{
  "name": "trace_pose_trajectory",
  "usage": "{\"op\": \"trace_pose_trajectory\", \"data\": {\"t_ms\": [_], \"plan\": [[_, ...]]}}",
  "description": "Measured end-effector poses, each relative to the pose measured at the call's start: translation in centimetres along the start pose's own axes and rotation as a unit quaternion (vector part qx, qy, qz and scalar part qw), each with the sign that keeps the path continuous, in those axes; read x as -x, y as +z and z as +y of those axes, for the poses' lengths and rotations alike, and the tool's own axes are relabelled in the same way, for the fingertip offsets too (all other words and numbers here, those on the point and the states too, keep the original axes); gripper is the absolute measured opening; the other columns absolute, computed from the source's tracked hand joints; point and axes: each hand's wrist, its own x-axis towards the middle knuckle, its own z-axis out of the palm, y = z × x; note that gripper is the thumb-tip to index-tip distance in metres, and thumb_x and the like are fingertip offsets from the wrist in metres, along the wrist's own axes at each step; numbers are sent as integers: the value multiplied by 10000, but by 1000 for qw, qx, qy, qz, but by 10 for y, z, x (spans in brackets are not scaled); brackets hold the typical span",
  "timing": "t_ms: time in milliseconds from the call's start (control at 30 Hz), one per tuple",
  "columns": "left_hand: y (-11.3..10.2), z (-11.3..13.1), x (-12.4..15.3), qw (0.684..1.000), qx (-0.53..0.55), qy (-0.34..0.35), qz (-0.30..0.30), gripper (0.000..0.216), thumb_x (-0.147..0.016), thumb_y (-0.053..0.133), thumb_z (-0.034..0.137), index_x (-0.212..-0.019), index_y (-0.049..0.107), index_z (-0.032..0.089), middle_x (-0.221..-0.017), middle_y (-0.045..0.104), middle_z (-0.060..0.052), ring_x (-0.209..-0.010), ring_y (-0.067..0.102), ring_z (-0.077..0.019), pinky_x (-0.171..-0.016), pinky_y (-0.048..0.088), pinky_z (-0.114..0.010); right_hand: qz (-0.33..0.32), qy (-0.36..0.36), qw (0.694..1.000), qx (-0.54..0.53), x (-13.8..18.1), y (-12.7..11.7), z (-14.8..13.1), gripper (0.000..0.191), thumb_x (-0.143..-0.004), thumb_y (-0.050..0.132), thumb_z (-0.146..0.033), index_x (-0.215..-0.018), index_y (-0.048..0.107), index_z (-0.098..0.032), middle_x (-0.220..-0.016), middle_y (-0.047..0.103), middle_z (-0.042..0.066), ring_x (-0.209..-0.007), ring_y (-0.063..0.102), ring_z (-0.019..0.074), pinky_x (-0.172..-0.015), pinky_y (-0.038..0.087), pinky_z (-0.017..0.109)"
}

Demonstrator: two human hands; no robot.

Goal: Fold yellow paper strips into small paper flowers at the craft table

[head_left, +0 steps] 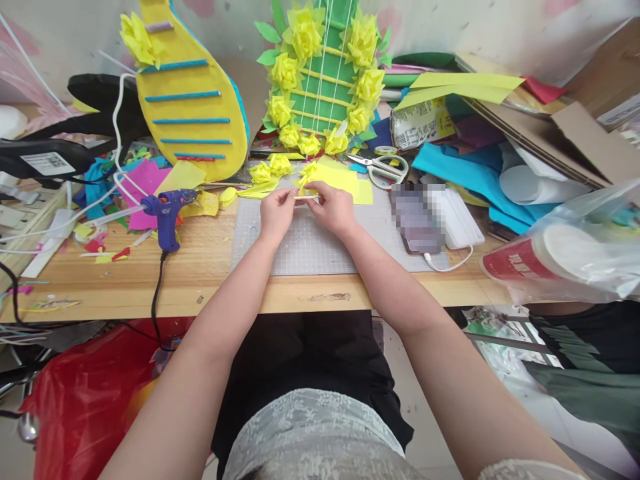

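Over the grey cutting mat (255, 243), my left hand (278, 210) and my right hand (333, 205) face each other. Both pinch a thin pale stick (306, 198), one hand near each end; its exact material is too small to tell. Just behind the fingers is a yellow paper flower (308, 172), partly hidden by my right hand. Yellow paper (361, 190) lies flat beyond the right hand. Two small yellow paper flowers (270, 168) sit behind the left hand.
A purple glue gun (170, 217) stands left with its cord hanging. Scissors (385, 171), a phone (415, 220), a white power bank (455, 217) and a bagged cup (530, 257) lie right. Behind stand a yellow cardboard instrument (193, 117) and a green flower-trimmed one (320, 87).
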Motion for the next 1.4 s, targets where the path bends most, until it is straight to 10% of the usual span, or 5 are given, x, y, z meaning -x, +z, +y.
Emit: {"op": "trace_pose_trajectory", "data": {"t_ms": [500,1100,1400], "plan": [[-5,3,5,981,-120,141,-56,292,-733,566,76,-989,674,165,-978,735,-45,-785,705,-128,-612,538,-192,-8,2,992,-128,-3,-3,15,284,-821,538,-201,-1037,721,-217,-982,741,27,-799,656,150,-777,470,271],[-4,4,3,985,-102,140,-15,170,-822,592,241,-961,678,195,-897,713,-25,-690,662,-107,-555,523,-187,18,18,994,-104,-3,-1,13,295,-828,593,-407,-1016,673,-195,-602,560,-44,-572,485,95,-619,368,223],[-6,5,5,973,-145,175,-32,239,-826,577,222,-1045,671,211,-1030,709,-42,-747,665,-102,-609,516,-184,23,8,992,-127,-2,-3,11,240,-836,566,-340,-970,706,-198,-898,716,21,-666,562,108,-702,435,239]]}}
